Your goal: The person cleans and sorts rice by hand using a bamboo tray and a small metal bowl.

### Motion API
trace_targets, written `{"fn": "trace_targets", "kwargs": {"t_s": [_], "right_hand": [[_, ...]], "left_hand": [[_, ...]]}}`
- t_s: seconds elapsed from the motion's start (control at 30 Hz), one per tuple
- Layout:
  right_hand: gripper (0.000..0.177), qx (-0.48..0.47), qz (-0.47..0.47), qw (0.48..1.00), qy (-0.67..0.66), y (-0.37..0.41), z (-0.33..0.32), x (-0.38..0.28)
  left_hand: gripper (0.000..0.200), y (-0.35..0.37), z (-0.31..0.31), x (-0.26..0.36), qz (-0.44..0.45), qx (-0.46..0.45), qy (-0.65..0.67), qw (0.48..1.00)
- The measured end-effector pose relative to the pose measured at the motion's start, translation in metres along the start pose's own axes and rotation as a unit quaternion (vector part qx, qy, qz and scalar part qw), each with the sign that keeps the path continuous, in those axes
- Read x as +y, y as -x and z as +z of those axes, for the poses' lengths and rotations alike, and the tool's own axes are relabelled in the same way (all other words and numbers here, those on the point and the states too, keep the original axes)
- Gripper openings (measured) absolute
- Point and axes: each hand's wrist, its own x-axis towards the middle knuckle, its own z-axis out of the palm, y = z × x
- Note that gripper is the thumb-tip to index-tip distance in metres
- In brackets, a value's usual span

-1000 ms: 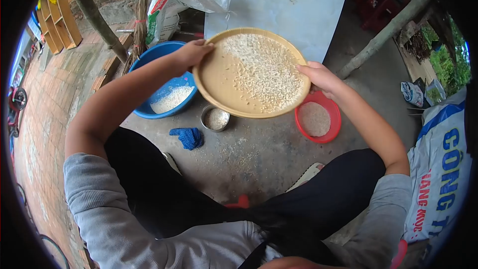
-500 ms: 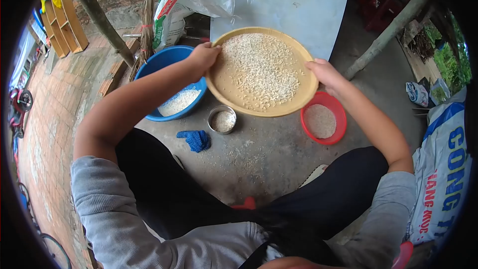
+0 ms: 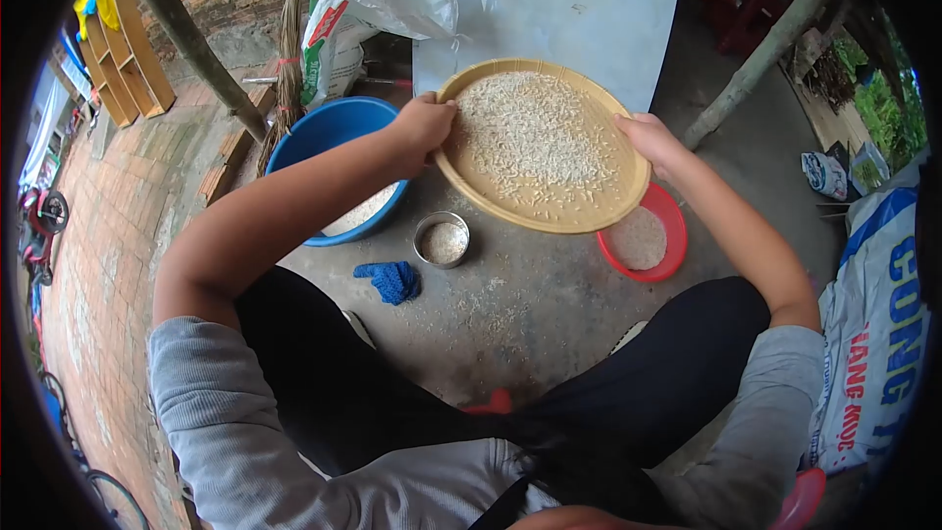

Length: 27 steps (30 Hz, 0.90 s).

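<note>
A round, shallow tan tray (image 3: 481,194) hangs above the floor, tilted, with pale grains (image 3: 535,128) spread over its upper and middle part. My left hand (image 3: 426,128) is closed on its left rim, and my right hand (image 3: 653,142) grips the right rim. Below the left forearm stands a blue basin (image 3: 329,123) with white grain inside. A small metal bowl (image 3: 443,239) of grain sits on the floor below the tray. The red bowl (image 3: 670,260) holding grain is at the lower right of the tray, which partly covers it.
A blue cloth (image 3: 391,281) lies beside the metal bowl, near scattered grains. A pale board (image 3: 549,0) and plastic sacks (image 3: 334,49) are at the back. A wooden pole (image 3: 770,44) leans on the right, near a large printed sack (image 3: 863,344).
Both hands have moved the tray slightly to the right. The grains have shifted and spread on it, and more of the blue basin's far side shows.
</note>
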Motion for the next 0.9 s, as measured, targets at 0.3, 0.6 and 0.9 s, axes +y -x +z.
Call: {"fn": "trace_targets", "kwargs": {"t_s": [0.3,0.6,0.9], "right_hand": [[0.032,-0.018,-0.010,0.997,0.078,0.004,0.003,-0.007],[0.032,-0.078,0.003,0.988,0.135,0.038,0.028,-0.037],[0.036,-0.124,0.010,0.977,0.172,0.049,0.031,-0.039]], "left_hand": [[0.027,0.006,-0.009,0.003,0.028,-0.018,0.025,0.999],[0.029,-0.020,-0.044,-0.011,-0.004,-0.057,0.123,0.991],[0.034,-0.009,-0.057,-0.002,-0.041,-0.137,0.114,0.983]]}}
